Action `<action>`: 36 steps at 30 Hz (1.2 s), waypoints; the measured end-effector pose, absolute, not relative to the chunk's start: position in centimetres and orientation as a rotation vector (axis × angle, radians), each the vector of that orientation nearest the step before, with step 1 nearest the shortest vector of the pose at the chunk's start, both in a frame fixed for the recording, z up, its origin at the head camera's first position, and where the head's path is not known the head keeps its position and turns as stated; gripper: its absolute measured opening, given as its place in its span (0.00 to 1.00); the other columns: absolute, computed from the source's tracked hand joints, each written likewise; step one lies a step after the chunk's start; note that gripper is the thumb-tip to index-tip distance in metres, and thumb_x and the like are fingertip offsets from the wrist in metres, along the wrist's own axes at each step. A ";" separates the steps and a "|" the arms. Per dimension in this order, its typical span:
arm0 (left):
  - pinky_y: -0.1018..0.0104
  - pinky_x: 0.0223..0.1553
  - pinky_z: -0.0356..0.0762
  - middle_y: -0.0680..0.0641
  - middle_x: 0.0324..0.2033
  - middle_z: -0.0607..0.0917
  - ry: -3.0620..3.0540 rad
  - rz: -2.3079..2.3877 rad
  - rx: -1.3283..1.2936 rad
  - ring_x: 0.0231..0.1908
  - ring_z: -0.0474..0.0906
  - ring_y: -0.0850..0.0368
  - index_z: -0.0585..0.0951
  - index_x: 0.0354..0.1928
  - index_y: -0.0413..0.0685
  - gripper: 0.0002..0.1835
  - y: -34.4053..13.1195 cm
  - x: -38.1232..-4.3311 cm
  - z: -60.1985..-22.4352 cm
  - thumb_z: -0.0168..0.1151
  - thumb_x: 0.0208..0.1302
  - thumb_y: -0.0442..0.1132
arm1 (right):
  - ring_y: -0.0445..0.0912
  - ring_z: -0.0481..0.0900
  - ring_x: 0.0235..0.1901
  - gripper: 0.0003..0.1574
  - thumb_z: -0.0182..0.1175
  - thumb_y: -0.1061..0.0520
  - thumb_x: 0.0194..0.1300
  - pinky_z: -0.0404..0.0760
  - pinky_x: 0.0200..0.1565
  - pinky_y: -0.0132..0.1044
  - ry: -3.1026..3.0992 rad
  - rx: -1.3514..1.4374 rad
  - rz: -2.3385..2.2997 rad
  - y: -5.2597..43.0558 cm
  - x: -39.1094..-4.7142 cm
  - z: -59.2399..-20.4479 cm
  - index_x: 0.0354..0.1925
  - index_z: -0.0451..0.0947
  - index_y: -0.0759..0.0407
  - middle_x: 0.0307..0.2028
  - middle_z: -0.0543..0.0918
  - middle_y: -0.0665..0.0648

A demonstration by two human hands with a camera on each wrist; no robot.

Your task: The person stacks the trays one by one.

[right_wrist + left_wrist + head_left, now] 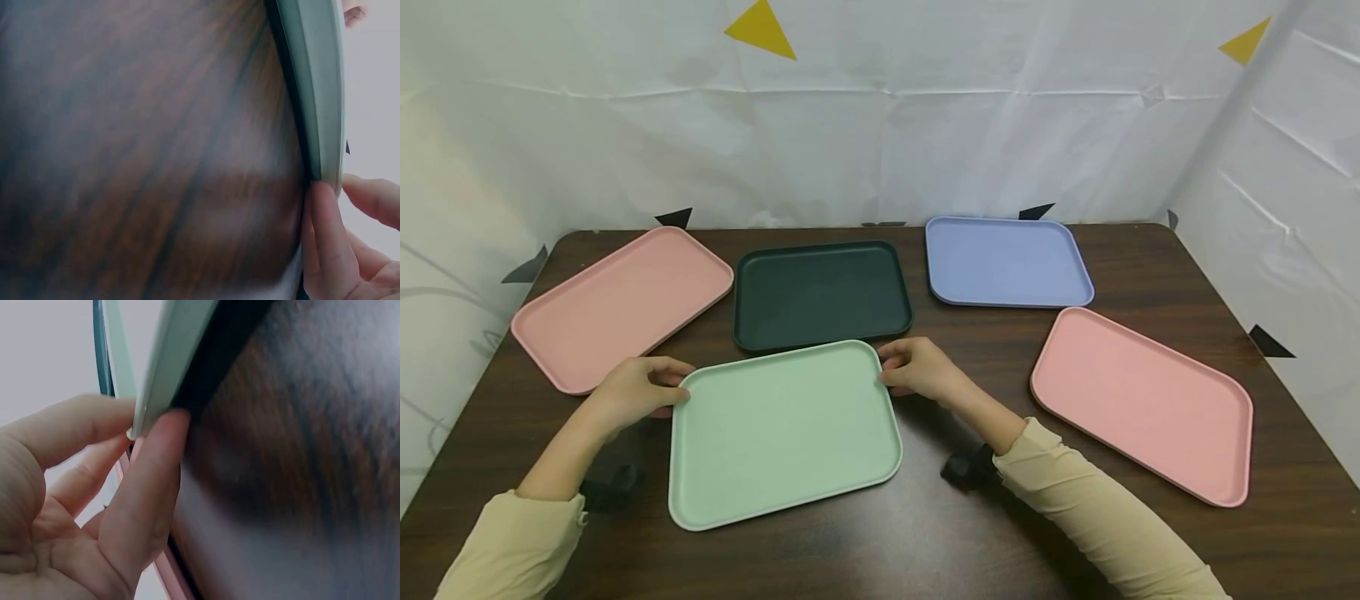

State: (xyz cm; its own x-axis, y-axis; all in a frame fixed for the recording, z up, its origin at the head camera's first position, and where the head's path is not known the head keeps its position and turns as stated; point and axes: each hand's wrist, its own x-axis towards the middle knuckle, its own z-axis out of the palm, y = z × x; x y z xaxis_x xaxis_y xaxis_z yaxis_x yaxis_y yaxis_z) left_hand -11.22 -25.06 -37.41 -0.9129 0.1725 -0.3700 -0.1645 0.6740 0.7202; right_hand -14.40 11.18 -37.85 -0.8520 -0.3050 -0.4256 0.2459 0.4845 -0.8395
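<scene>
A light green rectangular tray (786,437) lies slightly askew at the front middle of the table. My left hand (643,387) pinches its left edge near the far corner, thumb on top and fingers beneath the rim. In the left wrist view, the fingers (153,465) show from below against the tray's rim (165,369). My right hand (921,367) pinches the opposite edge near the far right corner. The right wrist view shows its fingers (331,240) under the rim and the thumb on the other side.
Behind the green tray is a dark green tray (823,293), partly overlapped in this view. One pink tray (625,308) lies angled at the left, another pink tray (1142,400) at the right. A blue tray (1009,262) sits at the back right of the brown table (1157,271).
</scene>
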 end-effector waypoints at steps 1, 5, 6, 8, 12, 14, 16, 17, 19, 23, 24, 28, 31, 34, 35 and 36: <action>0.59 0.40 0.87 0.28 0.48 0.77 2.471 1.130 -0.004 0.42 0.81 0.51 0.71 0.58 0.25 0.23 -25.1 -11.2 -37.5 0.59 0.63 0.31 | 0.45 0.79 0.36 0.27 0.60 0.66 0.63 0.87 0.43 0.39 2.207 -0.048 -1.366 11.1 -14.4 -37.8 0.60 0.71 0.70 0.41 0.78 0.62; 0.58 0.41 0.87 0.29 0.49 0.76 2.442 1.165 -0.048 0.44 0.80 0.51 0.70 0.60 0.26 0.23 -25.0 -11.1 -37.7 0.57 0.65 0.30 | 0.45 0.79 0.35 0.25 0.60 0.66 0.62 0.87 0.42 0.40 2.232 -0.043 -1.365 10.9 -14.2 -37.8 0.58 0.72 0.70 0.38 0.78 0.61; 0.58 0.41 0.87 0.29 0.50 0.76 2.438 1.173 -0.056 0.44 0.80 0.51 0.70 0.60 0.26 0.23 -25.0 -11.1 -37.7 0.57 0.65 0.30 | 0.45 0.79 0.34 0.25 0.60 0.67 0.62 0.87 0.42 0.40 2.232 -0.036 -1.371 10.8 -14.2 -37.8 0.58 0.72 0.69 0.37 0.77 0.60; 0.59 0.41 0.87 0.29 0.50 0.76 2.430 1.191 -0.067 0.44 0.80 0.53 0.70 0.60 0.26 0.23 -24.8 -11.1 -37.7 0.56 0.65 0.30 | 0.45 0.78 0.34 0.25 0.59 0.68 0.62 0.87 0.42 0.40 2.231 -0.032 -1.382 10.8 -14.1 -37.8 0.58 0.72 0.70 0.36 0.77 0.59; 0.62 0.40 0.87 0.29 0.50 0.77 2.424 1.214 -0.081 0.42 0.80 0.56 0.70 0.61 0.27 0.22 -24.5 -11.0 -37.7 0.55 0.66 0.31 | 0.45 0.78 0.33 0.24 0.58 0.69 0.62 0.87 0.43 0.41 2.221 -0.018 -1.407 10.9 -14.1 -37.9 0.57 0.71 0.71 0.34 0.76 0.59; 0.64 0.39 0.87 0.29 0.50 0.78 2.419 1.230 -0.088 0.41 0.80 0.59 0.70 0.61 0.27 0.22 -24.3 -11.0 -37.6 0.55 0.66 0.31 | 0.45 0.78 0.33 0.24 0.58 0.69 0.62 0.87 0.43 0.41 2.220 -0.008 -1.411 11.1 -14.1 -37.9 0.57 0.71 0.70 0.35 0.76 0.59; 0.65 0.39 0.87 0.29 0.50 0.79 2.412 1.254 -0.088 0.39 0.81 0.61 0.70 0.61 0.27 0.23 -24.1 -11.0 -37.6 0.56 0.67 0.32 | 0.46 0.78 0.33 0.24 0.58 0.69 0.62 0.87 0.42 0.41 2.226 0.009 -1.407 11.2 -14.1 -37.8 0.57 0.71 0.70 0.35 0.76 0.59; 0.66 0.38 0.87 0.29 0.50 0.79 2.407 1.267 -0.086 0.39 0.81 0.62 0.70 0.61 0.27 0.23 -24.0 -11.0 -37.6 0.56 0.67 0.32 | 0.46 0.79 0.33 0.24 0.58 0.68 0.62 0.87 0.42 0.41 2.229 0.014 -1.404 11.3 -14.1 -37.8 0.57 0.71 0.69 0.35 0.76 0.59; 0.67 0.38 0.87 0.30 0.50 0.80 2.397 1.298 -0.083 0.38 0.81 0.64 0.71 0.60 0.26 0.23 -23.8 -11.1 -37.7 0.56 0.67 0.33 | 0.46 0.79 0.33 0.24 0.58 0.68 0.62 0.87 0.43 0.41 2.231 0.033 -1.400 11.5 -14.1 -37.6 0.57 0.72 0.68 0.36 0.76 0.59; 0.67 0.39 0.86 0.30 0.51 0.80 2.381 1.344 -0.079 0.38 0.81 0.66 0.71 0.60 0.26 0.23 -23.3 -11.4 -37.7 0.56 0.66 0.32 | 0.47 0.79 0.33 0.23 0.58 0.68 0.62 0.87 0.42 0.42 2.243 0.043 -1.393 12.1 -14.0 -37.4 0.56 0.72 0.68 0.35 0.77 0.59; 0.68 0.39 0.86 0.30 0.51 0.80 2.379 1.354 -0.079 0.38 0.81 0.66 0.71 0.60 0.26 0.23 -23.2 -11.4 -37.7 0.56 0.66 0.32 | 0.47 0.79 0.33 0.23 0.58 0.68 0.62 0.87 0.42 0.42 2.248 0.040 -1.388 12.3 -14.0 -37.4 0.56 0.72 0.68 0.35 0.77 0.59; 0.69 0.39 0.86 0.30 0.51 0.80 2.374 1.369 -0.094 0.37 0.81 0.67 0.71 0.61 0.27 0.23 -22.5 -11.7 -37.5 0.57 0.66 0.33 | 0.46 0.80 0.32 0.24 0.58 0.67 0.61 0.87 0.42 0.42 2.259 0.032 -1.383 13.1 -14.1 -37.3 0.56 0.72 0.69 0.35 0.77 0.60; 0.69 0.39 0.86 0.30 0.52 0.80 2.365 1.376 -0.107 0.37 0.82 0.67 0.71 0.61 0.28 0.23 -21.9 -11.9 -37.5 0.57 0.66 0.33 | 0.46 0.80 0.32 0.24 0.57 0.67 0.62 0.87 0.42 0.42 2.258 0.029 -1.383 13.8 -14.1 -37.2 0.57 0.71 0.69 0.35 0.77 0.60; 0.69 0.39 0.86 0.30 0.53 0.79 2.357 1.385 -0.116 0.38 0.82 0.67 0.71 0.61 0.29 0.23 -21.1 -12.1 -37.4 0.57 0.67 0.34 | 0.45 0.79 0.32 0.25 0.57 0.67 0.62 0.87 0.43 0.42 2.255 0.024 -1.385 14.6 -14.2 -37.1 0.58 0.70 0.70 0.35 0.76 0.59; 0.69 0.40 0.86 0.30 0.53 0.79 2.356 1.390 -0.117 0.38 0.82 0.67 0.71 0.61 0.29 0.23 -20.9 -12.2 -37.4 0.56 0.67 0.34 | 0.45 0.79 0.32 0.26 0.57 0.68 0.61 0.87 0.43 0.43 2.255 0.025 -1.389 14.8 -14.2 -37.0 0.58 0.69 0.70 0.35 0.76 0.59; 0.69 0.40 0.86 0.31 0.53 0.79 2.355 1.395 -0.120 0.37 0.82 0.66 0.72 0.61 0.30 0.22 -20.6 -12.2 -37.4 0.56 0.67 0.34 | 0.45 0.79 0.32 0.26 0.57 0.68 0.61 0.87 0.43 0.43 2.255 0.025 -1.391 15.1 -14.2 -37.0 0.58 0.69 0.71 0.35 0.76 0.59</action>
State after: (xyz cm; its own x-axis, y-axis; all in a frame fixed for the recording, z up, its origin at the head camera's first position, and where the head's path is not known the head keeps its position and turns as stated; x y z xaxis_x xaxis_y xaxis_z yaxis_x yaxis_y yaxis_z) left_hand -12.23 -20.62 -37.37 -0.9167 0.1269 -0.3790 -0.2715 0.4981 0.8235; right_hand -14.16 15.09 -36.98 -0.8814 -0.2326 -0.4111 0.2629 0.4815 -0.8361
